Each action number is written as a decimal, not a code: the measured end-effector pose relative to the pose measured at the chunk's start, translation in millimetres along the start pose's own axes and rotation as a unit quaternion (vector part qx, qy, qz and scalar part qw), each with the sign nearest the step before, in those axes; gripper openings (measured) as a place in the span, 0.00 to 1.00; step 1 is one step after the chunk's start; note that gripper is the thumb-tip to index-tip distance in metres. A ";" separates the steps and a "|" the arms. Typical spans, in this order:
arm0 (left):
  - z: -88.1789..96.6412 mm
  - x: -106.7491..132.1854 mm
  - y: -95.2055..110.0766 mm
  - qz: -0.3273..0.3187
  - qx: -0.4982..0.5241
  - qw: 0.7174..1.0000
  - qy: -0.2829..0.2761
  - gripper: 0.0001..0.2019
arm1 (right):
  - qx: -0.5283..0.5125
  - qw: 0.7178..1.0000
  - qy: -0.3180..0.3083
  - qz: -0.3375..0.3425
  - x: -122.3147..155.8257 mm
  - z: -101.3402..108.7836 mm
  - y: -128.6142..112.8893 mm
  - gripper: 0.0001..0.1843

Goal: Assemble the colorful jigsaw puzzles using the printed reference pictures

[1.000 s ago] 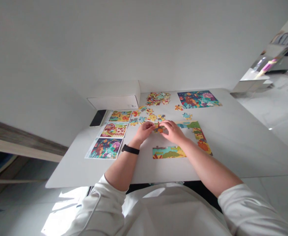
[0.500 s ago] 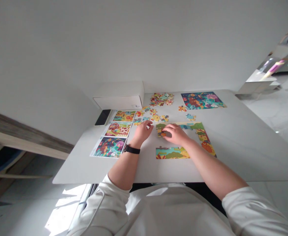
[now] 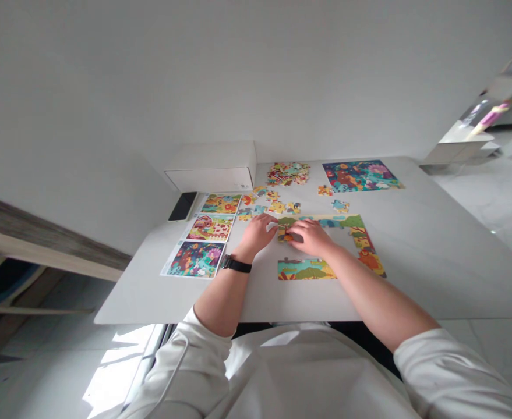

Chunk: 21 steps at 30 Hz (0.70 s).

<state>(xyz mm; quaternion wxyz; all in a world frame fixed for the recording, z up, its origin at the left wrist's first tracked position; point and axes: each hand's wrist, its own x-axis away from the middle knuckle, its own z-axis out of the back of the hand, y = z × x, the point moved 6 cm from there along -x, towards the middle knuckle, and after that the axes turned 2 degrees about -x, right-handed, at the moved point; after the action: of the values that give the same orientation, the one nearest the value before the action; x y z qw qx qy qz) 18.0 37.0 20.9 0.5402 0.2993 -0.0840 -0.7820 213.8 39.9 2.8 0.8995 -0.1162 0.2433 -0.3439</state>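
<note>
A partly assembled jigsaw puzzle frame (image 3: pixel 309 272) lies before me, with joined pieces along its top, right and bottom sides. My right hand (image 3: pixel 311 236) reaches over its upper left part, fingers bent and pinching an orange-and-green puzzle piece (image 3: pixel 287 237) at the left side. Part of that piece is hidden under the fingertips. My left hand (image 3: pixel 258 233) rests beside the puzzle's upper left corner, thumb and fingers apart with nothing visible between them. Several loose puzzle pieces (image 3: pixel 277 206) lie just beyond my hands.
A heap of puzzle pieces (image 3: pixel 288 173) lies at the back by the wall, near a white box (image 3: pixel 212 169). A finished dark-blue puzzle (image 3: pixel 363 176) is at the back right. On the left are a picture sheet (image 3: pixel 209 228) and a phone (image 3: pixel 183 206).
My left hand has moved slightly right, its fingertips now close to the puzzle's left edge. My right hand stays at the same piece, with little movement.
</note>
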 end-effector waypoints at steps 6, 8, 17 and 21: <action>-4.1 -0.1 1.6 -0.012 -0.001 1.000 -0.011 0.08 | 0.008 1.000 0.001 -0.003 -1.5 -2.6 -0.6 0.13; -5.2 -0.5 2.3 -0.008 -0.003 1.000 -0.017 0.08 | 0.014 1.000 0.000 -0.006 -2.2 -2.3 -1.6 0.14; -8.6 -0.7 9.7 -0.015 0.002 0.999 -0.051 0.10 | 0.020 1.000 -0.018 -0.017 -4.4 -4.7 -1.1 0.15; -11.8 -0.7 10.2 -0.020 -0.008 0.997 -0.071 0.12 | 0.019 0.999 -0.025 -0.018 -4.3 -6.0 -0.1 0.13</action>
<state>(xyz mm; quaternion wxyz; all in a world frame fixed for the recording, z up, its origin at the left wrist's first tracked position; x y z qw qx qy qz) 32.9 35.8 16.3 0.5193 0.2406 -0.1095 -0.8127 207.8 42.4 -0.7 0.9012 -0.1119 0.2115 -0.3614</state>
